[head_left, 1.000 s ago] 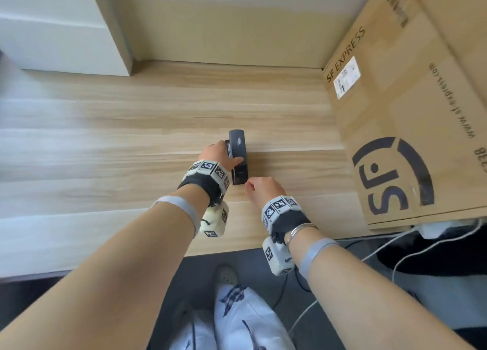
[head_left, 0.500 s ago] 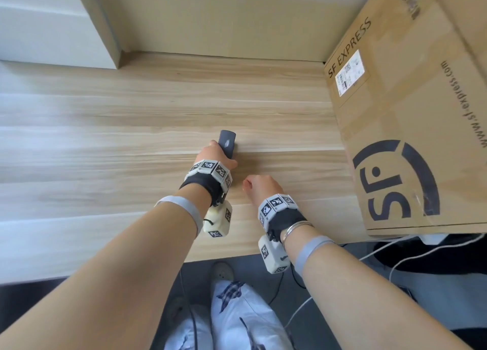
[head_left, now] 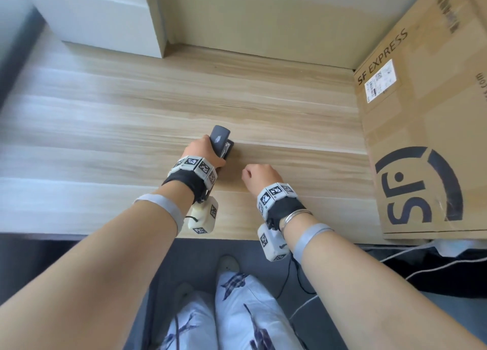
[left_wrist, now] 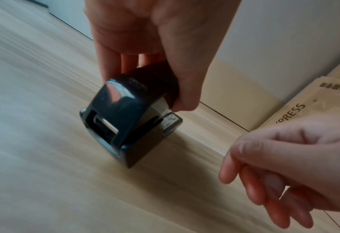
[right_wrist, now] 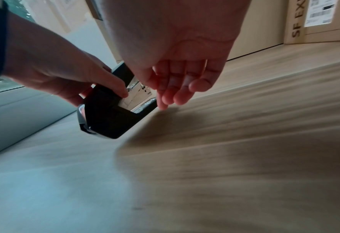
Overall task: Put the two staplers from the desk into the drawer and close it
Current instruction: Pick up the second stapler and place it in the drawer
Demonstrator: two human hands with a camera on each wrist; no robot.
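One dark stapler [head_left: 220,141] is in view on the wooden desk [head_left: 105,138]. My left hand [head_left: 203,154] grips it from above, thumb on one side and fingers on the other, and holds it tilted with one end raised. In the left wrist view the stapler [left_wrist: 125,119] has its rear corner close to the wood, under my left hand [left_wrist: 155,47]. My right hand [head_left: 259,174] hovers just to the stapler's right with loosely curled fingers [right_wrist: 177,88] and holds nothing. No second stapler and no drawer are in sight.
A large SF Express cardboard box [head_left: 421,138] fills the desk's right side. A white block [head_left: 105,20] stands at the back left against the wall. The desk's front edge [head_left: 79,233] runs below my wrists, with legs and cables [head_left: 434,265] beneath.
The stapler lay flat with both hands at it; now my left hand has tipped it up in its grip. My right hand has drawn off it to the right.
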